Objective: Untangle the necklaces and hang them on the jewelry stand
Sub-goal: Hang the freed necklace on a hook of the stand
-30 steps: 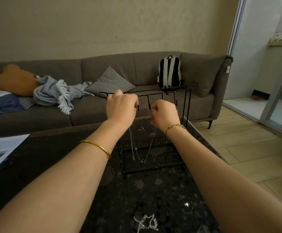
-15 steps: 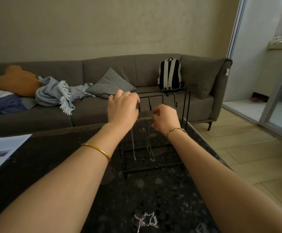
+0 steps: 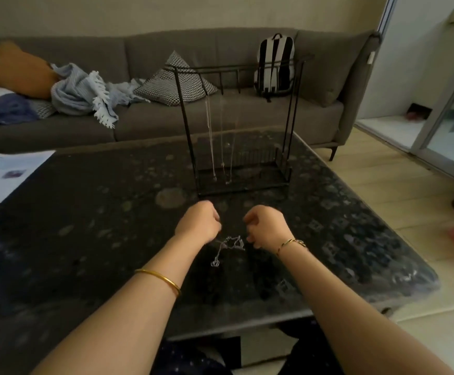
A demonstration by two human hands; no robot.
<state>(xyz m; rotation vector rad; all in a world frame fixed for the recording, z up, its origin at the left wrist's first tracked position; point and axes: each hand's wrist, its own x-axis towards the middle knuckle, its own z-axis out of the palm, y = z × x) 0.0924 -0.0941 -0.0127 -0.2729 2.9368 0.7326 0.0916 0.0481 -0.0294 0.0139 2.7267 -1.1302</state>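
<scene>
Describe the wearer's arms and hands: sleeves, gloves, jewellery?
Forearms bare: no sleeves, no gloves. A plain, smooth gold bangle sits on the forearm behind the left hand. A thinner gold bracelet, seemingly twisted or double-stranded, sits at the wrist of the right hand. No rings visible from this angle.

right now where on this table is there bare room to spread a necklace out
Bare table between the paper and the jewelry stand, and right of the stand. Crowded: the tangled necklace between left hand and right hand, and the stand's base under the hung chains.
</scene>
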